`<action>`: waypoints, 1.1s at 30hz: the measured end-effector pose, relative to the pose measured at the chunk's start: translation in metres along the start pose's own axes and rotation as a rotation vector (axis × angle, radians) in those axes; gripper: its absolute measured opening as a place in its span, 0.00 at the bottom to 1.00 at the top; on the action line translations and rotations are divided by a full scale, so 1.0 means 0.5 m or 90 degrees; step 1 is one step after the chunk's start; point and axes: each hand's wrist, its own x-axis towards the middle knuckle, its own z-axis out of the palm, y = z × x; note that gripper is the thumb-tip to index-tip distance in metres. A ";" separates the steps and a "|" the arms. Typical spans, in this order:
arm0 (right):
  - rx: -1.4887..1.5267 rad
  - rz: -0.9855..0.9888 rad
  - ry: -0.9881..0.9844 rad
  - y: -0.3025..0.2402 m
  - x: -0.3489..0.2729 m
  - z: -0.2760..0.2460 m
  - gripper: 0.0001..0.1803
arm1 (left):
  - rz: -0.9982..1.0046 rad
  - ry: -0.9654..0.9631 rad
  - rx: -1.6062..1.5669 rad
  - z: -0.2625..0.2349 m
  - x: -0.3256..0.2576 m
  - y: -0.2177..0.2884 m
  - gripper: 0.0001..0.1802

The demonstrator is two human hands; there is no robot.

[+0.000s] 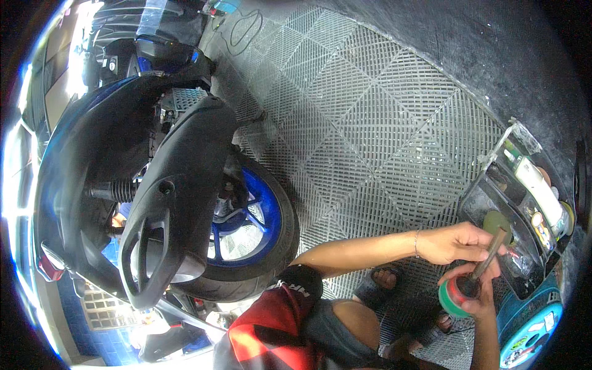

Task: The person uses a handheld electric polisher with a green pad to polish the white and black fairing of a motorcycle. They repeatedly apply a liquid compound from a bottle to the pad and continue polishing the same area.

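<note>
My left hand [456,243] reaches across from the left, its fingers closed round the upper part of a brush-like tool [490,256] with a long brownish handle. The tool slants down, and its dark lower end is at the mouth of a round green and red tin [453,301]. Fingers of my right hand [485,295] wrap round that tin from the right side and hold it up off the floor. How far the tool goes into the tin, and what the tin contains, I cannot make out.
A scooter with dark body panels [179,185] and a blue-rimmed rear wheel [268,213] stands on the left. Beside my hands, a black tray [524,265] holds several small items. Below it is a blue drum [536,324]. Grey grated tiles [376,123] cover the floor.
</note>
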 end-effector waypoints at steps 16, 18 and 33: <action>-0.079 0.047 0.125 -0.093 0.040 0.096 0.25 | -0.112 0.144 0.032 -0.010 -0.039 0.024 0.13; -0.197 0.103 0.247 -0.105 0.045 0.113 0.24 | -0.051 0.245 0.139 -0.008 -0.029 0.010 0.07; -0.083 0.007 0.250 -0.099 0.009 0.113 0.25 | -0.088 0.066 0.055 -0.013 -0.018 0.000 0.27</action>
